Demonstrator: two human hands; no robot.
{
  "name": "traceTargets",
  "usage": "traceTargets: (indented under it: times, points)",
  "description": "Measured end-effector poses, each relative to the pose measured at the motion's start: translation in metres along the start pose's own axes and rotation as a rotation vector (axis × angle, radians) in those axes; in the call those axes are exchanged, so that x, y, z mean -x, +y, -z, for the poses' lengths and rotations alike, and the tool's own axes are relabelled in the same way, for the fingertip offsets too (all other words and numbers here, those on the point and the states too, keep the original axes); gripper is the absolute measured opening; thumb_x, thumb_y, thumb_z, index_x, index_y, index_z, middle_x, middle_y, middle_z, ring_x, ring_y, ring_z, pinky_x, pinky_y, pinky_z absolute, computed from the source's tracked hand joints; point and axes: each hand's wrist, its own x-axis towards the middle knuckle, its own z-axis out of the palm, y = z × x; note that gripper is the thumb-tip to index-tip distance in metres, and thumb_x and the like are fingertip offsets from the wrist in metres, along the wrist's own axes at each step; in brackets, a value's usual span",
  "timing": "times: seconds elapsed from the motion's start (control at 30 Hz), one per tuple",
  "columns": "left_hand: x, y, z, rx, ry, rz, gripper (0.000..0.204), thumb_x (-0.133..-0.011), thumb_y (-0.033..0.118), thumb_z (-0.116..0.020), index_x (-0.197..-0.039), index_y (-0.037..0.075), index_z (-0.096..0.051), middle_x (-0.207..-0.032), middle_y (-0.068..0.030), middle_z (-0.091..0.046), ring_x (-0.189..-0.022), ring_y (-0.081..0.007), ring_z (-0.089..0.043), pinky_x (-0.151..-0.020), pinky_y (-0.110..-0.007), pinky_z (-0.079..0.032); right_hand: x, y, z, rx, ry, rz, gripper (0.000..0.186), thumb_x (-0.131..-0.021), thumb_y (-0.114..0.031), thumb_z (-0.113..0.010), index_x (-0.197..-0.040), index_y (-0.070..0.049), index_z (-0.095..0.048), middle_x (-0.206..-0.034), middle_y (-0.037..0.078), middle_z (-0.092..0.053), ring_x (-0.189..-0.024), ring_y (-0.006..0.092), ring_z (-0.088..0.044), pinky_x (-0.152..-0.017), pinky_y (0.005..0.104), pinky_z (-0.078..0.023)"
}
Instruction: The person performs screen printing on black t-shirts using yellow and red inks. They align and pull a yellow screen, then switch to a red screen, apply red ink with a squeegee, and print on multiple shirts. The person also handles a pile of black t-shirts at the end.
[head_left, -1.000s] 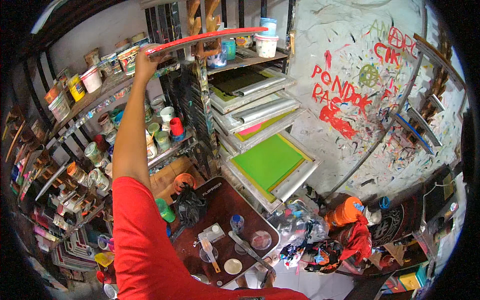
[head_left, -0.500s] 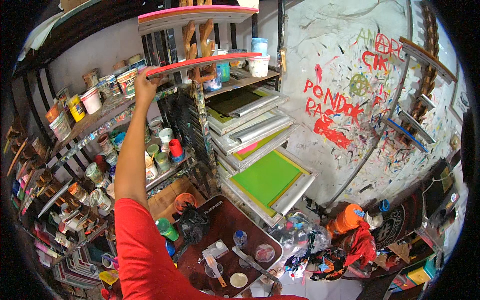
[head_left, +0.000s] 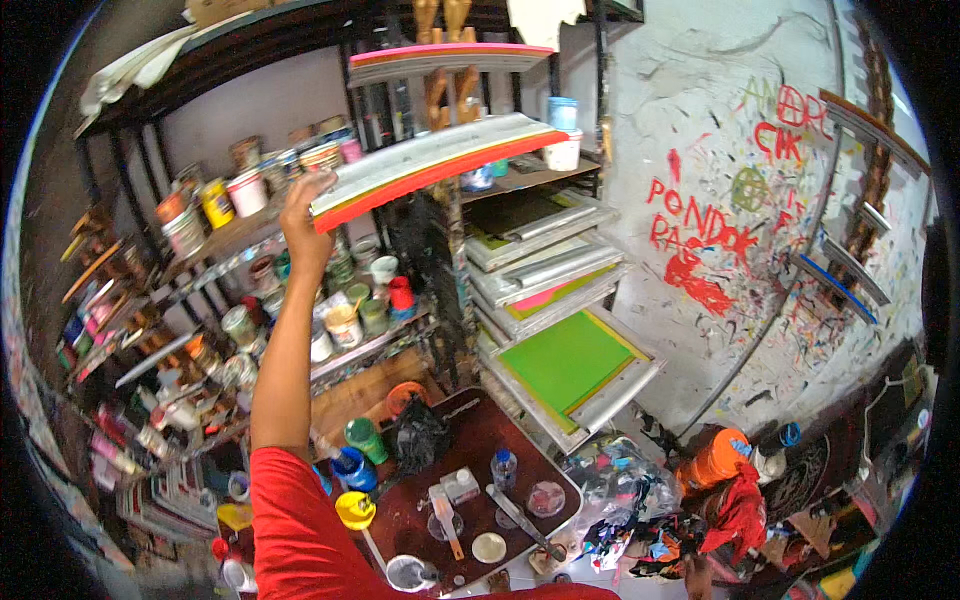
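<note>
My left arm, in a red sleeve, reaches up and forward. At its end my left hand [head_left: 303,208] grips the left end of a screen-printing frame [head_left: 435,160], seen nearly edge-on, with a pale upper face and a red strip along its lower side. The frame is raised at a tilt in front of the paint shelves and partly hides them. Above it rests another frame [head_left: 450,62] with a pink top, on wooden supports. A blurred brown shape at the lower edge seems to be my right hand [head_left: 697,574], low beside a red cloth [head_left: 738,510]; its fingers cannot be made out.
Stacked screen frames, the lowest with green mesh [head_left: 570,360], jut out at centre. Paint pots [head_left: 246,192] crowd the left shelves. Below, a dark red table [head_left: 468,420] bears a bottle, spatulas and lids. An orange bucket [head_left: 713,460] and plastic bags [head_left: 620,480] lie right of it.
My left hand has lowered the frame's near side, tilting it, so its pale face now shows above the red strip. The view has shifted left, and a brown shape has appeared at the lower right.
</note>
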Motion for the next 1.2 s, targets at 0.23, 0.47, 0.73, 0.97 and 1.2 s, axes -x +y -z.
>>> traceTargets:
  times: [0.23, 0.47, 0.73, 0.97, 1.2]
  points:
    - [0.099, 0.167, 0.146, -0.103, 0.099, 0.491, 0.028, -0.071, 0.008, -0.075, -0.098, 0.006, -0.068, -0.095, -0.0103, -0.067, -0.092, -0.0257, -0.063, -0.081, -0.039, -0.050, -0.036, -0.259, -0.100, 0.024, -0.451, 0.567, 0.025, -0.097, -0.022, -0.056, -0.109, 0.000, -0.060, -0.094, 0.005, -0.060, -0.083, 0.0129, -0.056, -0.076, 0.0264, -0.046]
    - [0.180, 0.419, 0.266, 0.292, 0.394, 1.074, 0.038, -0.081, 0.015, -0.075, -0.114, 0.000, -0.062, -0.105, -0.0047, -0.068, -0.096, -0.0135, -0.060, -0.090, -0.033, -0.047, 0.085, -0.329, -0.198, -0.162, -1.211, 0.728, 0.065, -0.091, -0.032, -0.059, -0.140, 0.003, -0.037, -0.139, 0.017, -0.047, -0.130, 0.0283, -0.043, -0.108, 0.0391, -0.033]
    - [0.291, 0.622, 0.398, 0.347, 1.031, 1.255, 0.039, -0.090, 0.012, -0.067, -0.124, -0.001, -0.053, -0.121, -0.0096, -0.061, -0.111, -0.0180, -0.057, -0.098, -0.033, -0.045, 0.347, -0.220, -0.326, -0.472, -2.018, 0.122, 0.064, -0.086, -0.022, -0.066, -0.139, -0.002, -0.036, -0.133, 0.012, -0.048, -0.123, 0.0269, -0.046, -0.104, 0.0432, -0.036]
    - [0.347, 0.714, 0.532, 0.041, 1.375, 1.297, 0.041, -0.090, 0.013, -0.066, -0.125, -0.001, -0.051, -0.120, -0.0090, -0.060, -0.109, -0.0176, -0.057, -0.096, -0.034, -0.045, 0.570, -0.137, -0.311, -0.191, -2.065, -0.602, 0.059, -0.087, -0.012, -0.066, -0.139, -0.005, -0.039, -0.131, 0.010, -0.050, -0.122, 0.0247, -0.048, -0.104, 0.0424, -0.040]
    - [0.340, 0.772, 0.665, -0.096, 1.155, 1.377, 0.055, -0.088, 0.013, -0.068, -0.133, -0.001, -0.040, -0.124, -0.0113, -0.055, -0.113, -0.0181, -0.054, -0.099, -0.033, -0.042, 0.725, -0.125, -0.315, -0.189, -2.161, -0.660, 0.056, -0.086, -0.011, -0.068, -0.135, -0.005, -0.042, -0.128, 0.008, -0.052, -0.121, 0.0212, -0.049, -0.102, 0.0401, -0.041]
